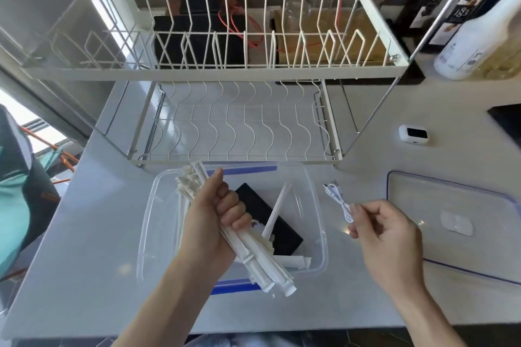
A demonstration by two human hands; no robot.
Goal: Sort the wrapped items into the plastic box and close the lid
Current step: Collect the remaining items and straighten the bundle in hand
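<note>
Nearest to me, my left hand (217, 222) has its fingers (238, 210) curled tightly around a thick bundle of wrapped items (253, 259), held slanted above the plastic box (318, 259); the lower ends of the bundle hang out past the near rim. I judge this is the main risk: the bundle is long, and if I release it at this slant some sticks can tip over the rim onto the surface (84, 234), or slide out of the loose lower end before I lower it. Inside the box there is already a black flat object (284, 234) with one single wrapped stick (277, 210) leaning on it, so the bundle may land uneven and stand too high for closing. My right hand (389, 236) hangs beside the box with fingers loosely curled, touching or pinching the end of a white cable (338, 200); I cannot tell which. If the cable is dragged, it may fall into the box by mistake. Farther right, the lid (451, 205) lies flat on the surface, well apart from the box. Behind stands the dish rack (234, 73), very near the far rim.
</note>
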